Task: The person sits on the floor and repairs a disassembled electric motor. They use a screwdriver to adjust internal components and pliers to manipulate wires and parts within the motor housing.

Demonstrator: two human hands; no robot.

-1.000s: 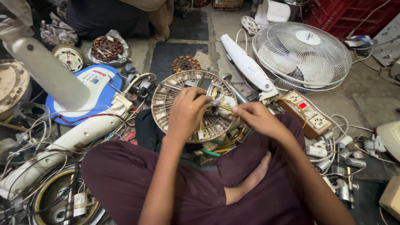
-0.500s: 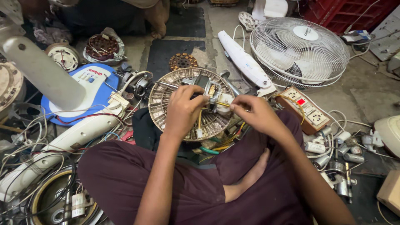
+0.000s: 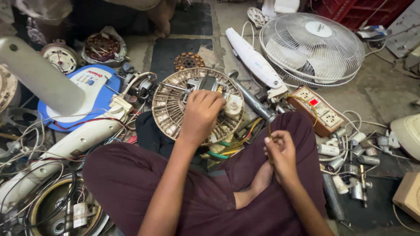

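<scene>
Right hand [image 3: 280, 150] pulled back to the knee, pinching a thin tool; left hand [image 3: 201, 114] clamped on the round motor frame [image 3: 170, 109]. Loose wires [image 3: 236, 142] could be snagged, frame tipped.

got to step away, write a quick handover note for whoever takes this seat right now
Left hand: resting fingers-down on the round slotted metal fan motor core, over the small white plastic part near its centre.
Right hand: above the right knee, pinching a thin yellow wire that runs back toward the core.
Nearby: wooden switch-and-socket board and white wire fan guard to the right, blue and white fan base to the left.
Done: the core lies bare, out of any housing. Left: the wires are loose; I cannot tell which connections are made.
</scene>
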